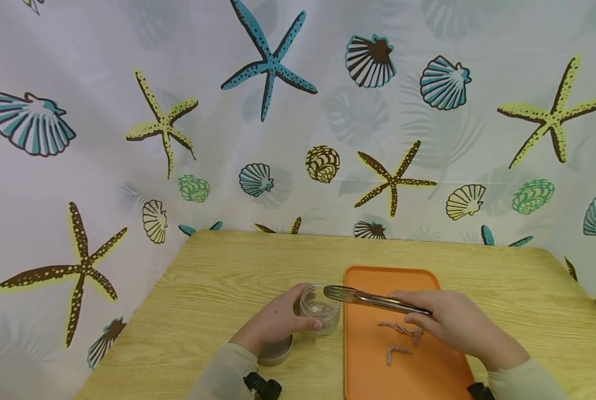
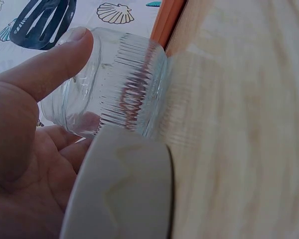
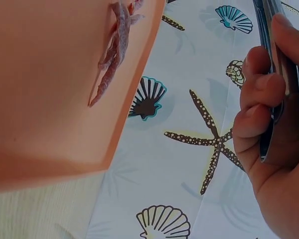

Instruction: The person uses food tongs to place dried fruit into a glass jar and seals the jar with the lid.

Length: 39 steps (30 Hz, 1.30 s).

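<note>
Head view: left forearm partly hides lid beside glass jar.

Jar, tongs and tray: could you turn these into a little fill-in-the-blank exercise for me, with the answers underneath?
1. The jar is held by the person's ____.
2. The metal tongs are held by the person's ____.
3. The tray, with thin strips lying on it, is coloured ____.
4. In the head view, the tray lies to the ____ of the jar.

Missing words: left hand; right hand; orange; right.
</note>
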Each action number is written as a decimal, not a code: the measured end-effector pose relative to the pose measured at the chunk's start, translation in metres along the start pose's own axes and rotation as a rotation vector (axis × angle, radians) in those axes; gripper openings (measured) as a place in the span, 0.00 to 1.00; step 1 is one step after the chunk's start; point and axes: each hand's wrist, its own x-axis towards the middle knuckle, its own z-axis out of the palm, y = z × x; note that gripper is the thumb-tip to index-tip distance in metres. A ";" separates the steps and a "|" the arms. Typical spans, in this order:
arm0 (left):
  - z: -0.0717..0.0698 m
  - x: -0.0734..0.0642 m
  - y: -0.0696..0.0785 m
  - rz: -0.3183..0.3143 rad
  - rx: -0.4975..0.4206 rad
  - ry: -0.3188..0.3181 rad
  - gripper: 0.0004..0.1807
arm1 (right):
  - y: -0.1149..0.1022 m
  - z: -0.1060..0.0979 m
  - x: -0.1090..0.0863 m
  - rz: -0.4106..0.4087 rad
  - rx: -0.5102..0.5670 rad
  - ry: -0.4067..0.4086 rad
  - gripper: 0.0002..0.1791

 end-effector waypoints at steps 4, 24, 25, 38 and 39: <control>0.000 0.000 0.000 -0.003 -0.009 -0.005 0.49 | 0.000 0.001 0.001 0.010 0.011 -0.005 0.26; 0.000 0.002 -0.006 0.008 -0.011 -0.009 0.50 | 0.016 -0.010 -0.019 0.186 0.150 -0.142 0.32; 0.000 0.002 -0.005 0.009 -0.011 -0.009 0.50 | 0.018 -0.010 -0.021 0.195 0.142 -0.155 0.32; 0.000 0.001 -0.004 0.006 -0.006 -0.001 0.49 | 0.039 -0.011 -0.042 0.301 0.060 -0.279 0.32; 0.000 0.001 -0.004 0.006 -0.006 -0.002 0.49 | 0.040 -0.011 -0.043 0.308 0.060 -0.284 0.32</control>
